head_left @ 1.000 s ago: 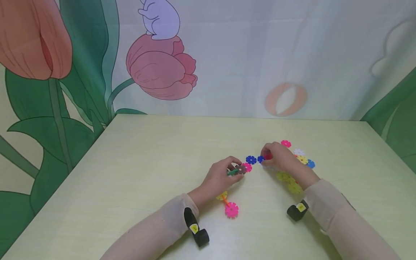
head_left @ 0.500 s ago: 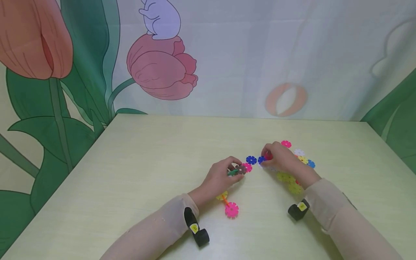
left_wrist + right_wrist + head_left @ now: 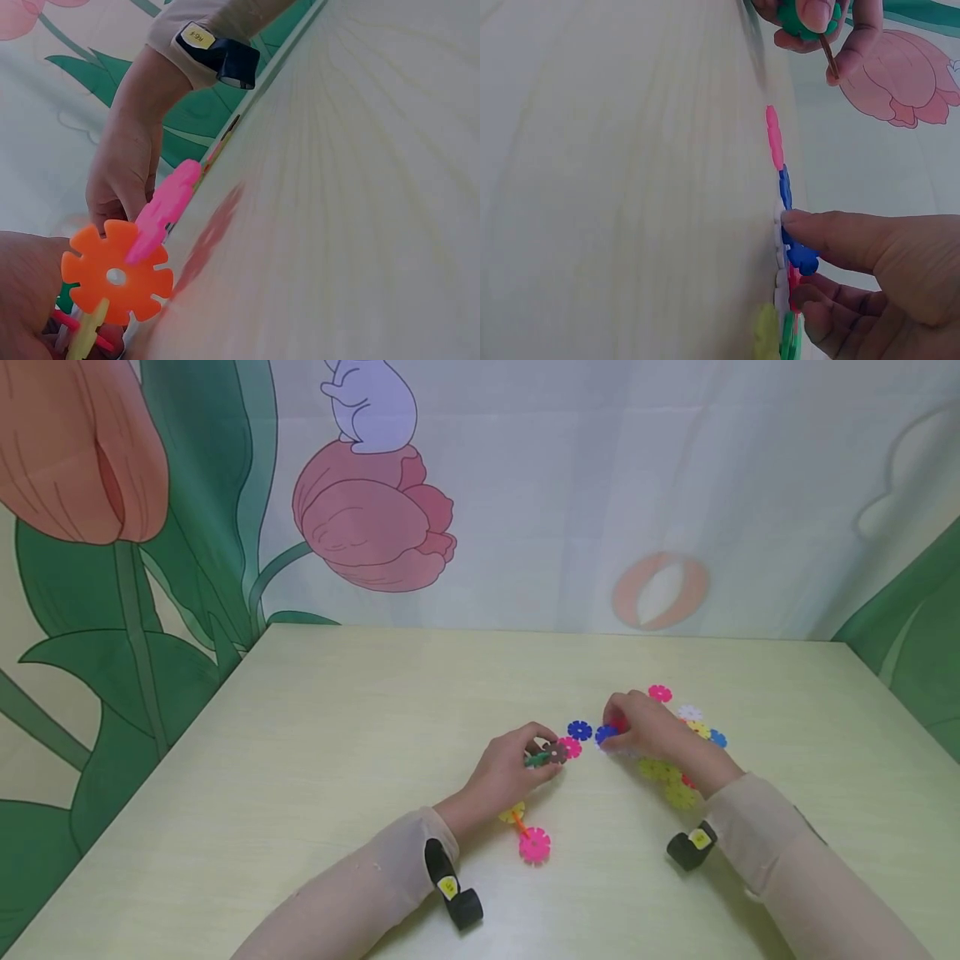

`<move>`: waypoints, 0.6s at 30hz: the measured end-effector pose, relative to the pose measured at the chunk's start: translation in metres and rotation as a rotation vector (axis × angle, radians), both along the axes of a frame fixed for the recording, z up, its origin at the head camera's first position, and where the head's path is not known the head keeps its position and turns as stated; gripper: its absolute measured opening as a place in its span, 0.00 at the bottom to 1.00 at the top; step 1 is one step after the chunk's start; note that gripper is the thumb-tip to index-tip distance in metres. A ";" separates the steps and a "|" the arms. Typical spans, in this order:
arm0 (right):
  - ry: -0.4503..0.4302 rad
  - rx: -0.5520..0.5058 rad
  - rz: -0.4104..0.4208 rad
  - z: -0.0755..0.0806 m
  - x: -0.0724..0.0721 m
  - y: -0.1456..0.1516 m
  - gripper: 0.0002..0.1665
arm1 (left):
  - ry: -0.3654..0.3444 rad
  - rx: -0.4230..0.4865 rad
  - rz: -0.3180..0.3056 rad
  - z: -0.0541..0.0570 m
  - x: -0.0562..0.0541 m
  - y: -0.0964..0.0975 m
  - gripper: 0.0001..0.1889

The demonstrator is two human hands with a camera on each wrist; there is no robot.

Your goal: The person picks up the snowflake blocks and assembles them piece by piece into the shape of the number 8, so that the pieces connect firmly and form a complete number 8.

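In the head view my left hand [image 3: 504, 772] holds a string of joined plastic snowflake discs. A brown disc [image 3: 555, 752] and a green disc [image 3: 536, 760] show at its fingers; an orange disc [image 3: 116, 271], a yellow disc [image 3: 513, 812] and a pink disc [image 3: 535, 845] hang below the hand. My right hand [image 3: 648, 722] pinches a blue snowflake disc [image 3: 802, 259] at the left side of the loose pile, thumb on its near face. A red disc [image 3: 794, 289] shows by its other fingers. Another blue disc [image 3: 580, 730] and a pink one [image 3: 570, 747] lie between the hands.
Loose discs surround the right hand: yellow ones [image 3: 678, 791] below the wrist, a pink one [image 3: 660, 693] behind, a white one [image 3: 690, 712] and a light blue one [image 3: 717, 738] to the right. The pale table [image 3: 337, 718] meets a printed curtain [image 3: 525, 527] at the back.
The blue disc at my right fingertips has shifted slightly right and down and shows more of its face. My left hand and its joined discs stay in place.
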State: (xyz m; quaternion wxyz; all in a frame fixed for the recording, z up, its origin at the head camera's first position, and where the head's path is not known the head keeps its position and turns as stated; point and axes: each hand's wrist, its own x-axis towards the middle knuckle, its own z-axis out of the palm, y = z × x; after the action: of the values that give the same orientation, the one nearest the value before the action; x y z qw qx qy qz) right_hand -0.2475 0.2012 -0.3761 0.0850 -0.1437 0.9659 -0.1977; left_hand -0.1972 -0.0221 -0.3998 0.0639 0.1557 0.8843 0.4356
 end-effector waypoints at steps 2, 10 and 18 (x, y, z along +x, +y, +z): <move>0.001 -0.018 0.003 0.000 0.001 -0.001 0.16 | -0.003 -0.001 0.001 0.000 0.000 0.000 0.18; 0.028 -0.104 0.000 0.003 0.008 0.000 0.10 | -0.005 -0.005 0.000 -0.001 -0.002 0.000 0.18; 0.035 -0.208 -0.025 0.008 0.025 -0.003 0.12 | 0.007 0.007 0.000 -0.002 -0.002 -0.001 0.19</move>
State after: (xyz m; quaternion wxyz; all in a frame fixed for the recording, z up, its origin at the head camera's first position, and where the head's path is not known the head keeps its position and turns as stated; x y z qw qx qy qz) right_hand -0.2225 0.1984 -0.3685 0.0501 -0.1434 0.9432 -0.2954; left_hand -0.1990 -0.0229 -0.4015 0.0603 0.1575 0.8830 0.4381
